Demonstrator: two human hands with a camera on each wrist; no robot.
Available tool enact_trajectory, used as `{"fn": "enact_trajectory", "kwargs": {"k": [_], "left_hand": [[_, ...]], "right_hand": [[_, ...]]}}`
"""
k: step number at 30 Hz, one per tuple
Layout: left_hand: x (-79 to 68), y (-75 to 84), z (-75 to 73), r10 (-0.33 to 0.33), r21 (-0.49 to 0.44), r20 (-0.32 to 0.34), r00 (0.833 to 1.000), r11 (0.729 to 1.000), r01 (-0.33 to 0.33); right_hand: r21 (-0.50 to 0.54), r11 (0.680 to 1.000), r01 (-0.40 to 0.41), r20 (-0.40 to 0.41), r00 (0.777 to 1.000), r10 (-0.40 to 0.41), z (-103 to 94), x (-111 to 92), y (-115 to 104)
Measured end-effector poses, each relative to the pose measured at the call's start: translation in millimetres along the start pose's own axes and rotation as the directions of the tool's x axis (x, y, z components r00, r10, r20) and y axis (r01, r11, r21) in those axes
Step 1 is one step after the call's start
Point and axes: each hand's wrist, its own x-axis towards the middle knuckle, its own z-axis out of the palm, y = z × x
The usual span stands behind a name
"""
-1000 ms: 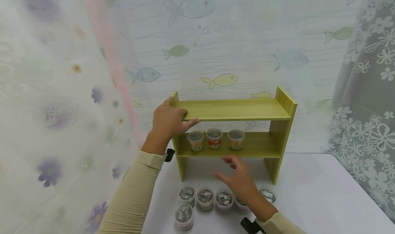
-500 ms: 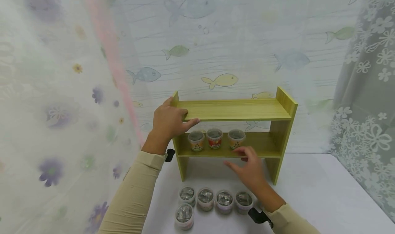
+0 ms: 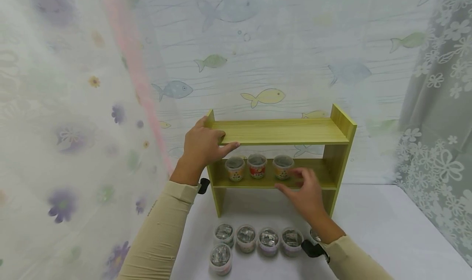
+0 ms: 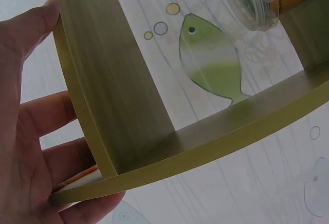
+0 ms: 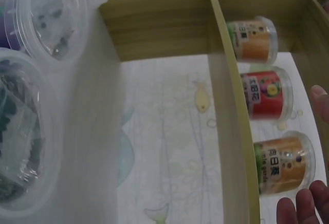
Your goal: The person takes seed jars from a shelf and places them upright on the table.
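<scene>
A yellow-green wooden shelf (image 3: pixel 280 132) stands on the white table. My left hand (image 3: pixel 202 144) grips its upper left corner; in the left wrist view several fingers (image 4: pixel 67 157) reach round the side panel and the top board's end. Three lidded plastic cups stand in a row on the middle board: an orange-labelled cup (image 3: pixel 234 169), a red-labelled cup (image 3: pixel 257 167) and another orange-labelled cup (image 3: pixel 283 167). My right hand (image 3: pixel 307 194) is beside that last cup with fingers spread in a loose curve. In the right wrist view its fingertips (image 5: pixel 304 203) are right by the cup's lid rim.
Several more lidded cups stand on the table before the shelf, among them a front-left cup (image 3: pixel 220 259) and one cup (image 3: pixel 291 241) near my right wrist. A fish-patterned curtain (image 3: pixel 295 46) hangs behind; a flowered curtain (image 3: pixel 73 149) borders the left side.
My right hand has moved up and to the right, from below the middle board to beside the rightmost cup. The left hand has kept its grip on the shelf's corner.
</scene>
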Motion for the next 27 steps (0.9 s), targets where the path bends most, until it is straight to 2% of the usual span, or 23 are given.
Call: {"fn": "enact_trajectory", "kwargs": {"k": [9, 15, 21, 27], "left_hand": [[-2.5, 2.1, -2.3, -0.001, -0.004, 0.015, 1.000, 1.000, 0.001], [-4.4, 3.7, -3.7, 0.004, -0.011, 0.001, 1.000, 1.000, -0.004], [-4.9, 4.6, -3.5, 0.017, -0.019, -0.031, 0.999, 1.000, -0.017], [-6.4, 4.0, -3.5, 0.005, -0.010, -0.022, 1.000, 1.000, -0.005]], "right_hand": [[0.029, 0.995, -0.092, 0.047, 0.995, 0.091, -4.0, 15, 9], [0.080, 0.988, -0.135, 0.108, 0.986, 0.126, -5.8, 28, 15], [0.100, 0.974, -0.202, 0.210, 0.961, 0.178, -7.5, 42, 17], [0.147, 0.960, -0.240, 0.307, 0.933, 0.186, -6.7, 52, 21]]}}
